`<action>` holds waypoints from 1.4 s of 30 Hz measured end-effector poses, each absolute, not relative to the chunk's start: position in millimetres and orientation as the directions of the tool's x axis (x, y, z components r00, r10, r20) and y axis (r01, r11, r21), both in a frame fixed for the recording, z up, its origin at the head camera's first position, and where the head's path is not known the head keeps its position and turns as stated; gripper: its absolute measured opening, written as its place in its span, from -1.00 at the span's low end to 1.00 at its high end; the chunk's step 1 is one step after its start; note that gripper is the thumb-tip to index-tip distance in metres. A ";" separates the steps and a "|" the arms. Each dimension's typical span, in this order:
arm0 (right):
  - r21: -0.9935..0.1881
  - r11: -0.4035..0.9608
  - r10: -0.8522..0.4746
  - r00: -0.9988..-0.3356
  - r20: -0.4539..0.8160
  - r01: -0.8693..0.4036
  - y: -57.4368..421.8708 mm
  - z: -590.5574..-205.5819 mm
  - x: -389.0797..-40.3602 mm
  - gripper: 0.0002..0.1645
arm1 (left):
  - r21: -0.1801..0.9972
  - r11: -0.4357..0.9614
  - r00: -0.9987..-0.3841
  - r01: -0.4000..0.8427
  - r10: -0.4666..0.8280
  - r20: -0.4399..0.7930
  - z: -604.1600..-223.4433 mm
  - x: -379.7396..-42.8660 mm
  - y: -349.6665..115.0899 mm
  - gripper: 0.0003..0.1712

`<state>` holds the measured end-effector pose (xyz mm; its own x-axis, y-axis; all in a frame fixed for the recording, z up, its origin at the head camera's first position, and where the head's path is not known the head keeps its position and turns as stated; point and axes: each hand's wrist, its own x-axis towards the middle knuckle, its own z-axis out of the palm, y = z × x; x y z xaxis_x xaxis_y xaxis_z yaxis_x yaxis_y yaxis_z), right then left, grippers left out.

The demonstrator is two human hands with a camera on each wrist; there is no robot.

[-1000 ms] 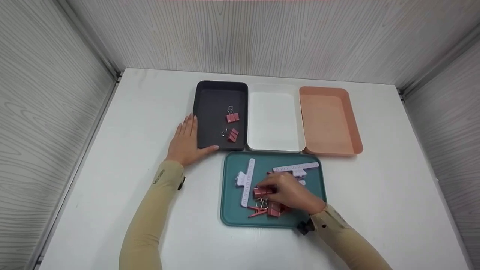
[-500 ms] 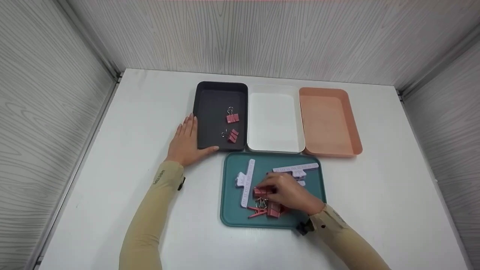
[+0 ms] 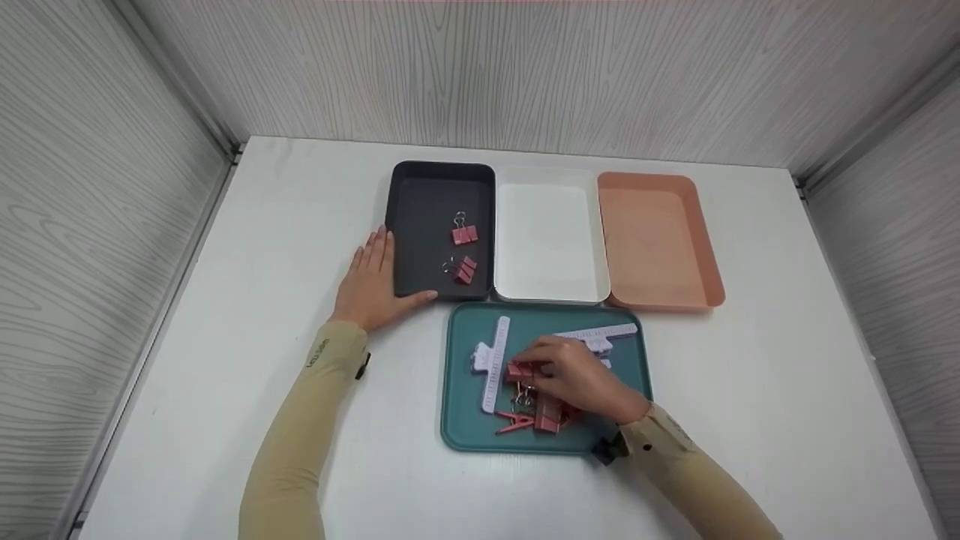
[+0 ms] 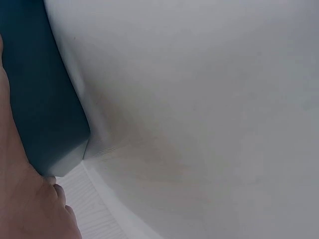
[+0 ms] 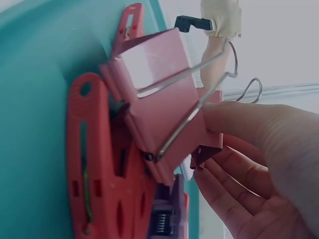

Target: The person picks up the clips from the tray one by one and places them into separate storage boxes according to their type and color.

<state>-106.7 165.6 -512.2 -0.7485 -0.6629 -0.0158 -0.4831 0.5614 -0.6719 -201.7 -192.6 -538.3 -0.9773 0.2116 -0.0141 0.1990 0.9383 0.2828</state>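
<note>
My right hand (image 3: 577, 379) pinches a dusty-red binder clip (image 3: 519, 372) between thumb and fingers, over the teal tray (image 3: 465, 439). In the right wrist view that held binder clip (image 5: 212, 142) is partly hidden behind another binder clip (image 5: 164, 94), which leans on red plastic clips (image 5: 92, 149). My left hand (image 3: 369, 292) lies with fingers straight along the left side of the black tray (image 3: 420, 187), its thumb along the near edge. Two red binder clips, an upper one (image 3: 464, 235) and a lower one (image 3: 465, 270), lie in the black tray.
Two lilac long-bar clips, one at left (image 3: 495, 367) and one at back right (image 3: 600, 334), lie in the teal tray. Beside the black tray stand a white tray (image 3: 551, 232) and a salmon tray (image 3: 656, 240). Grey panels enclose the white table (image 3: 390, 465).
My right hand has shifted slightly toward the back of the teal tray, and the pinched binder clip has moved with it. My left hand stays in place.
</note>
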 end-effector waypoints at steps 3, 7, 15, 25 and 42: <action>-0.695 0.548 -0.653 -0.757 -0.009 -0.465 167.4 -509.5 -109.9 -0.60 | 0.278 0.938 -0.976 0.209 0.219 -0.004 -537.1 -202.3 -192.4 0.52; -0.719 0.533 -0.640 -0.768 0.002 -0.446 169.6 -506.9 -115.1 -0.61 | 0.267 0.939 -0.974 0.216 0.226 -0.005 -536.0 -202.8 -192.3 0.51; -0.725 0.537 -0.610 -0.792 0.019 -0.431 173.0 -500.0 -124.6 -0.60 | 0.255 0.943 -0.975 0.213 0.223 -0.014 -534.9 -204.0 -191.2 0.53; -0.735 0.518 -0.591 -0.804 0.062 -0.438 172.1 -495.8 -132.5 -0.62 | 0.262 0.940 -0.972 0.219 0.233 -0.021 -532.2 -204.2 -191.7 0.53; -0.751 0.474 -0.590 -0.799 0.118 -0.461 156.7 -487.7 -144.1 -0.64 | 0.275 0.939 -0.976 0.205 0.217 -0.014 -537.5 -201.2 -193.5 0.52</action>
<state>-144.1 156.7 -487.7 -0.7986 -0.5902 0.1177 -0.4607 0.4736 -0.7506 -201.2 -193.5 -537.5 -0.9761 0.2168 -0.0135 0.2048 0.9394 0.2751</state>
